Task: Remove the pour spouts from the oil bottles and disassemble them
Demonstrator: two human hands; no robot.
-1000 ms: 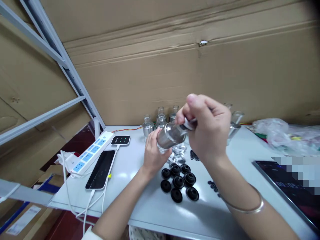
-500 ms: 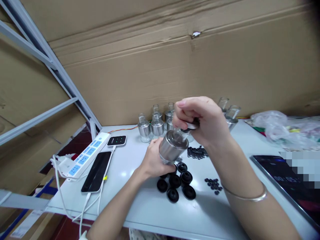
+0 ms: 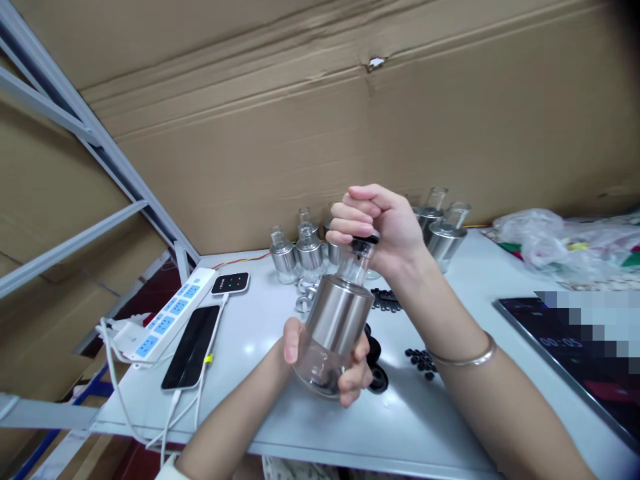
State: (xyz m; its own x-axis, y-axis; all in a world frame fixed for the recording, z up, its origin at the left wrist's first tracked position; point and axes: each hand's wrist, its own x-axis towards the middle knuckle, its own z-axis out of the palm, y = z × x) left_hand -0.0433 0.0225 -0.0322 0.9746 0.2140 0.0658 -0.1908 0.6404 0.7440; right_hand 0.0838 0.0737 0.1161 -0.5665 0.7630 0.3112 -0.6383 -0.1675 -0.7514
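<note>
My left hand (image 3: 353,377) is wrapped round the lower glass part of a bottle (image 3: 340,313) with a steel band, tilted with its neck up to the right. At its mouth sits a black stopper (image 3: 364,241), and the curled fingers of my right hand (image 3: 377,223) close on it. Round black parts (image 3: 379,379) lie behind the bottle, partly hidden by it and my left hand. Small black pieces (image 3: 421,360) and a row of black strips (image 3: 387,300) lie to the right. Clear or silvery pieces (image 3: 304,303) are left of the bottle.
Several similar bottles (image 3: 309,253) stand at the back, with more (image 3: 447,233) behind my right wrist. A power strip (image 3: 173,313), a phone (image 3: 193,347) and cables are at left. Plastic bags (image 3: 540,233) and a large dark screen (image 3: 560,353) are at right.
The held bottle has turned more upright and shows its side. My left hand now grips its lower part, covering more black parts. My right hand has shifted slightly left with the stopper.
</note>
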